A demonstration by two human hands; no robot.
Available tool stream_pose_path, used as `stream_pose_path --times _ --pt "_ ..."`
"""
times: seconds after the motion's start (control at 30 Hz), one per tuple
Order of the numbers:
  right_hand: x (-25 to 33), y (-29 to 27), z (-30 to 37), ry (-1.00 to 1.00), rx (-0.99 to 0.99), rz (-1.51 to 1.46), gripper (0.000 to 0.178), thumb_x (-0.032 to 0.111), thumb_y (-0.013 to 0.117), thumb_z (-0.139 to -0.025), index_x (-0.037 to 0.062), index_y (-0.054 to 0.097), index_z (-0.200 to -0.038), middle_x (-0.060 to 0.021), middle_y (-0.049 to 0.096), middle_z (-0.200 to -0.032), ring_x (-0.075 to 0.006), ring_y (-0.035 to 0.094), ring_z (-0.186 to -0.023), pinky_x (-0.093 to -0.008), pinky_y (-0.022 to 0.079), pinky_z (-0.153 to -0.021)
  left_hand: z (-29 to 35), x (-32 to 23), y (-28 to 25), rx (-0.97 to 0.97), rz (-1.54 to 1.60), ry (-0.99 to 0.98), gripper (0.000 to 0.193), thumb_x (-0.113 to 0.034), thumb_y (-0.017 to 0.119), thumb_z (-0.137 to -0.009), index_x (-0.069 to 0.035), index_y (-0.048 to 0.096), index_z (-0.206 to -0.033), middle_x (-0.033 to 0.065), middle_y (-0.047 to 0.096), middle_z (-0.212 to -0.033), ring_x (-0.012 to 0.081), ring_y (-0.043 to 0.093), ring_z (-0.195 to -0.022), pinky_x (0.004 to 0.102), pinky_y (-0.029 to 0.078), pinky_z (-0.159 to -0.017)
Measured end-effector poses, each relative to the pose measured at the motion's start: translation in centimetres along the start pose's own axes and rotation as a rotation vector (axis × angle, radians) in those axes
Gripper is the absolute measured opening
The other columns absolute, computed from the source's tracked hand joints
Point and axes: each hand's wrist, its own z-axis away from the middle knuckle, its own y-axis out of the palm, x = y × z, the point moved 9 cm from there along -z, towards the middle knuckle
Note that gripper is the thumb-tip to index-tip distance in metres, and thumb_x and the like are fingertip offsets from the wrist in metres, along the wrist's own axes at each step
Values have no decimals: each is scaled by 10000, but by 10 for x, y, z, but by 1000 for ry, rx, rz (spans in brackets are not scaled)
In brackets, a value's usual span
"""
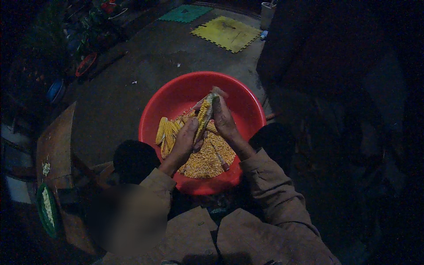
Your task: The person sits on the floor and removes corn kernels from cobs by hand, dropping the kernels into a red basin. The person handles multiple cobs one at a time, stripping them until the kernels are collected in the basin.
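Both hands hold an ear of corn (203, 115) upright and tilted over a large red basin (170, 90). Yellow kernels show along its left side; the side facing my right hand looks pale. My left hand (188, 134) is closed around the lower part. Around the upper part, the fingers of my right hand (224, 118) are wrapped, their tips slightly blurred. Loose corn kernels (201, 164) cover the basin's near bottom. On them lies a thin tool with a metal shaft and a reddish-brown handle (225, 167), perhaps a screwdriver. Several more corn ears (167, 131) rest at the basin's left.
My knees flank the basin. At the left stands a wooden board or low table (55, 143), with a green-rimmed tray (47, 211) of pale pieces beside it. Farther off lie a yellow mat (226, 33) and a green mat (184, 13). A pale bucket (267, 15) stands at the back.
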Motion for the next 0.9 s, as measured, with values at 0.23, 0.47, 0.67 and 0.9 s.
stream_pose_path --times 0.23,0.47,0.67,0.9 --pt "30 5 7 -21 35 258 444 339 441 -972 19 380 -1273 -141 581 -1035 -200 586 -937 -344 469 -794 -5 23 -7 137 371 -172 436 -470 297 -981 -88 490 -1064 28 513 -629 50 327 -353 177 244 -318" --pt "21 -8 2 50 -8 188 307 317 438 -974 31 511 -1056 -105 609 -841 -168 588 -812 -336 466 -733 -5 29 -10 146 395 -238 438 -465 306 -980 -81 509 -1032 39 506 -590 51 316 -326 174 258 -307" --pt "14 -21 -1 -8 -81 236 306 298 399 -980 30 544 -956 -99 573 -773 -173 548 -734 -330 436 -673 0 18 -6 30 207 -247 404 -465 349 -969 -99 517 -995 25 513 -597 64 350 -344 180 266 -316" --pt "-15 -25 -2 155 -183 -40 400 336 362 -988 4 565 -895 -93 572 -814 -215 558 -810 -343 431 -752 2 14 2 74 83 -162 342 -448 403 -961 -118 494 -981 -25 501 -653 52 408 -457 197 309 -397"
